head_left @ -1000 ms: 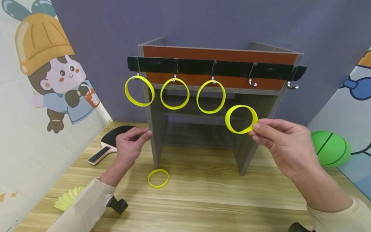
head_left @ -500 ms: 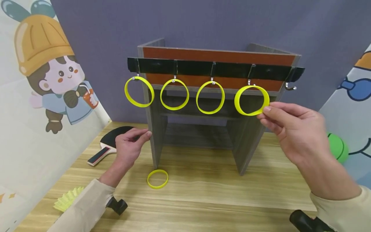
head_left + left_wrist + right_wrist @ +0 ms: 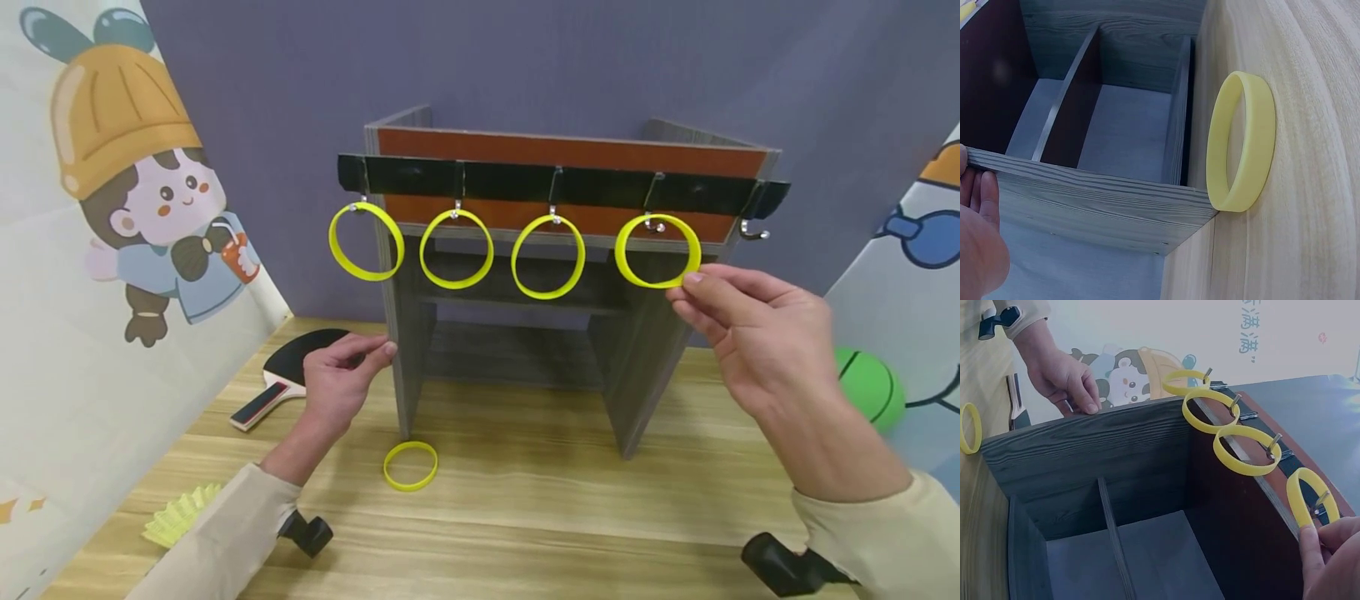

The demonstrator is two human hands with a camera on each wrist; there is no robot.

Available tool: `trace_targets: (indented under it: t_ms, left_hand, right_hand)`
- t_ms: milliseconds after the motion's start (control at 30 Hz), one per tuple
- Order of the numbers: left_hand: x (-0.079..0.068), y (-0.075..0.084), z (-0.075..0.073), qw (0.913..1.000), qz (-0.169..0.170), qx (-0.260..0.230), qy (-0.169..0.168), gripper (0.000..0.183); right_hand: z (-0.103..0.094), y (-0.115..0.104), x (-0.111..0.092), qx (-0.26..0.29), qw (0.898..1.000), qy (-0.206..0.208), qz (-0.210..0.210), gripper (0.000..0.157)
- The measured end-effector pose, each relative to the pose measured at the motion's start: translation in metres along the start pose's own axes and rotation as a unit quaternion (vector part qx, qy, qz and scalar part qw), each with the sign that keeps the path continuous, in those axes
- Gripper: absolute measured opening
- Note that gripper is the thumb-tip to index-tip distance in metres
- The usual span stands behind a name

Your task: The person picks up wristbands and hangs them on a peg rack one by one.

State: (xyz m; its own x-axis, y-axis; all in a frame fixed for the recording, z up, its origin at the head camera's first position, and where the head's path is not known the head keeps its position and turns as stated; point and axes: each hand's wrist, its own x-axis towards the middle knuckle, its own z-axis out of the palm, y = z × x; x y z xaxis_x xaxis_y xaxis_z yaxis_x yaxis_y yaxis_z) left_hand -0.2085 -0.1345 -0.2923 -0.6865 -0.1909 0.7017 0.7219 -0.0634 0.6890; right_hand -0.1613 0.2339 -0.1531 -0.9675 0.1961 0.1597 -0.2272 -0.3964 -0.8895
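My right hand (image 3: 772, 342) pinches a yellow wristband (image 3: 622, 254) at its lower right edge, between thumb and fingers. In the right wrist view the fourth hook (image 3: 1321, 499) pokes through this wristband (image 3: 1296, 495). Three more wristbands, the leftmost wristband (image 3: 332, 242) among them, hang from hooks on a black strip (image 3: 495, 179) across the small grey shelf unit's top. My left hand (image 3: 341, 379) grips the front edge of the unit's left side panel (image 3: 402, 383) with thumb and fingertips. Another wristband (image 3: 411, 487) lies on the table by that panel's foot.
The rightmost hook (image 3: 753, 234) bears nothing. A table tennis bat (image 3: 292, 367) lies behind my left hand, and a yellow shuttlecock (image 3: 180, 512) beside my left sleeve. A green ball (image 3: 870, 387) sits to the right, partly behind my right wrist. Walls stand behind and on both sides.
My right hand has carried its wristband up and to the right, from below the hook row to the fourth hook, which now shows inside the loop. My left hand stays on the panel.
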Motion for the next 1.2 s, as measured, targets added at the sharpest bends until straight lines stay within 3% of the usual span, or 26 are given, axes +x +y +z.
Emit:
trace_targets:
  t_ms: [333,867,1200]
  left_hand:
    - [-0.001,-0.003,0.001,1.0000,0.002,-0.001,-0.006,0.013]
    - [-0.001,0.000,0.000,0.9997,0.004,0.024,0.000,0.012]
    - [-0.001,0.001,0.000,0.9997,0.009,0.022,0.000,0.012]
  right_hand:
    - [-0.001,0.007,0.004,0.022,1.000,-0.009,-0.006,0.028]
    - [-0.005,0.019,0.003,-0.020,1.000,-0.006,0.008,0.033]
    - [-0.011,0.037,-0.005,-0.025,0.998,-0.047,0.016,0.021]
